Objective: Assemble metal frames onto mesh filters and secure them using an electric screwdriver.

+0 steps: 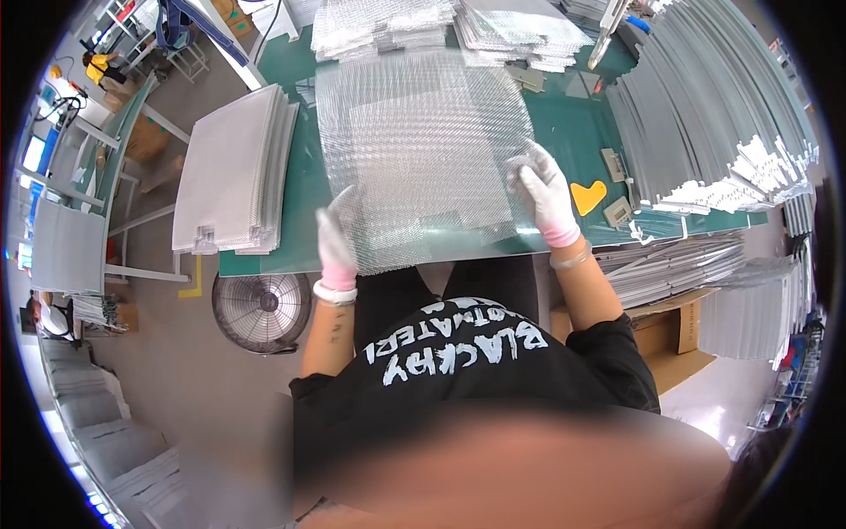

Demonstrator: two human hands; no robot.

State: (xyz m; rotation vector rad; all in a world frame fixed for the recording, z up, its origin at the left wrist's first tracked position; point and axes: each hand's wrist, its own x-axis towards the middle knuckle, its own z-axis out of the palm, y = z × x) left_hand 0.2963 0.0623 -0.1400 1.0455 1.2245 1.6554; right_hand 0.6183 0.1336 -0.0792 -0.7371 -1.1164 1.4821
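Observation:
A silvery, see-through sheet with a fine mesh-like or dimpled pattern (423, 150) lies across the table before me, its near end at the front edge. A paler rectangle shows within it; whether that lies under or inside cannot be told. My left hand (337, 238), in a white glove with a pink cuff, is at the sheet's near left edge, fingers stretched out and holding nothing. At the right edge is my right hand (548, 196), gloved alike, its fingers curled together on the sheet's margin.
The green table (304, 189) carries a stack of pale panels (229, 172) on the left and a tall grey stack (705, 106) on the right. More patterned sheets (383, 26) lie at the back. Beside my right hand is a yellow piece (588, 197). A floor fan (263, 309) stands below left.

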